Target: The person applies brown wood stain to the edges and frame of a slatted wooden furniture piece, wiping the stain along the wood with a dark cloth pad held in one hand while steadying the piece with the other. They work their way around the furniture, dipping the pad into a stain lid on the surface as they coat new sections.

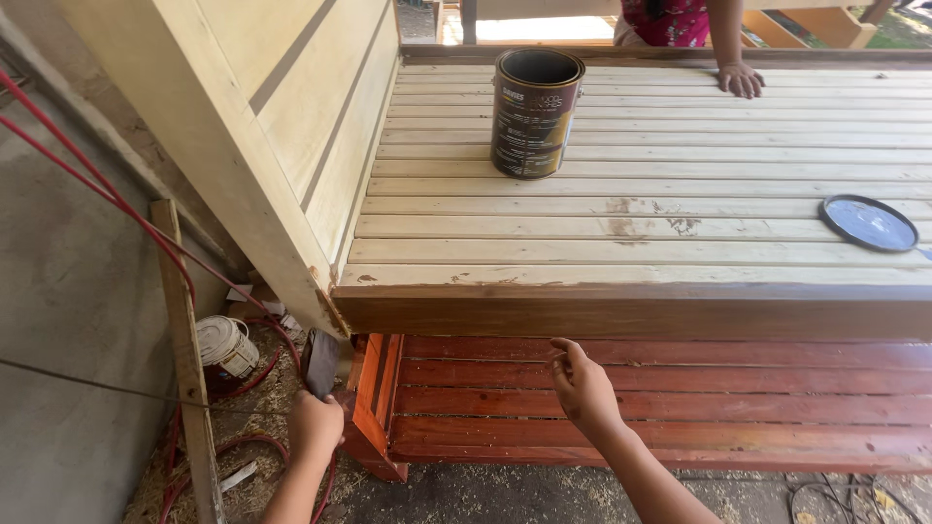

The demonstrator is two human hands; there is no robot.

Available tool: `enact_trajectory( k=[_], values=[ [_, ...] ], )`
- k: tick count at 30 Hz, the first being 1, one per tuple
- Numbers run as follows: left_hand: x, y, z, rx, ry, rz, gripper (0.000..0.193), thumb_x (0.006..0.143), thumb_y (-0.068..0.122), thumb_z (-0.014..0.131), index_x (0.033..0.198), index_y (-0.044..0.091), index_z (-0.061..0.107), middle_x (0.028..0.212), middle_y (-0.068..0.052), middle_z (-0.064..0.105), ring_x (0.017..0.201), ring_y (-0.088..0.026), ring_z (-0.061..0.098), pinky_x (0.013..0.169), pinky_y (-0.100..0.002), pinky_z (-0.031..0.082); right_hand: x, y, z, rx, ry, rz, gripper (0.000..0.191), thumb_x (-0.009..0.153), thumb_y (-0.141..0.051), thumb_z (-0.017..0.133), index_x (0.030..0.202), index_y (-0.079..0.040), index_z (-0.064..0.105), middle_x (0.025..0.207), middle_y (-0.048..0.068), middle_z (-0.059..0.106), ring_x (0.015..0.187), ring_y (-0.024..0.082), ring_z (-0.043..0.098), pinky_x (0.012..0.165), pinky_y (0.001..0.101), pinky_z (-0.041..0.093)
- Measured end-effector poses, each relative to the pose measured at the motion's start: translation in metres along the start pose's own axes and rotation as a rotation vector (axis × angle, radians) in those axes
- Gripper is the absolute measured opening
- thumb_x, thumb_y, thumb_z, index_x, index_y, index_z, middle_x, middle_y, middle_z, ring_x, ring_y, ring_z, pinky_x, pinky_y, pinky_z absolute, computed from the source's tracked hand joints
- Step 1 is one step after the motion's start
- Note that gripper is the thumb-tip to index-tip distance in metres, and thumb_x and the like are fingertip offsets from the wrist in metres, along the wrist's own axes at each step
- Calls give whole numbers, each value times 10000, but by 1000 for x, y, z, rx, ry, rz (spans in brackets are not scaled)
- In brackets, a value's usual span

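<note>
Open tin can [536,113], round lid [868,223], red hose [116,199]

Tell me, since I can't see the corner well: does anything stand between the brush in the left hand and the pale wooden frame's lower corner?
Nothing visible does. The left hand holds the dark flat brush just under the pale wooden frame's corner.

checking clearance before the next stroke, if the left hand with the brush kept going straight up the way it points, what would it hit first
Most likely the lower corner of the pale wooden end panel: the brush held by the left hand points up at it, bristles just short. Depth is hard to judge.
</note>
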State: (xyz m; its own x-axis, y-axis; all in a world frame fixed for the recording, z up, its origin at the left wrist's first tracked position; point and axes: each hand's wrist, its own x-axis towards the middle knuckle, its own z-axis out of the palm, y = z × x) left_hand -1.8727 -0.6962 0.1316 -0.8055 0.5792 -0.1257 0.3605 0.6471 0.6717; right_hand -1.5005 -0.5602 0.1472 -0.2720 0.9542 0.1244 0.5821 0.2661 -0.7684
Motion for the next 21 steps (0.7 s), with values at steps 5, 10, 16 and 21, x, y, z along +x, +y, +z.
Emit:
enact_trajectory(
  k=[5,10,16,21],
  values=[
    [-15,19,20,-404,-121,-223,234,1014,94,543,1148,-96,521,773,-155,616,536,-216,589,454,-353,521,4,13,-8,-19,-94,225,434,998,-227,520,1420,-128,537,1058,92,766,844,285,741,795,396,564],
    [-11,44,61,-874,-117,-397,177,938,-34,532,1063,44,434,742,-103,521,550,-205,522,462,-393,453,2,44,-18,14,-91,211,413,991,-218,518,1391,-116,534,1094,58,784,979,251,753,843,381,573],
    [-1,53,66,-868,-131,-418,92,959,-22,511,1017,-78,466,762,-147,542,583,-229,545,479,-381,477,13,80,-32,-37,-72,210,392,999,-219,515,1375,-115,558,1104,61,795,1032,255,753,864,382,582],
    [14,54,33,-1223,-363,-619,172,995,72,551,1034,-75,469,778,-107,544,551,-127,514,470,-261,459,25,77,-34,-20,-62,207,391,999,-211,514,1372,-105,560,1100,68,795,1026,260,757,867,387,579]
  ],
)
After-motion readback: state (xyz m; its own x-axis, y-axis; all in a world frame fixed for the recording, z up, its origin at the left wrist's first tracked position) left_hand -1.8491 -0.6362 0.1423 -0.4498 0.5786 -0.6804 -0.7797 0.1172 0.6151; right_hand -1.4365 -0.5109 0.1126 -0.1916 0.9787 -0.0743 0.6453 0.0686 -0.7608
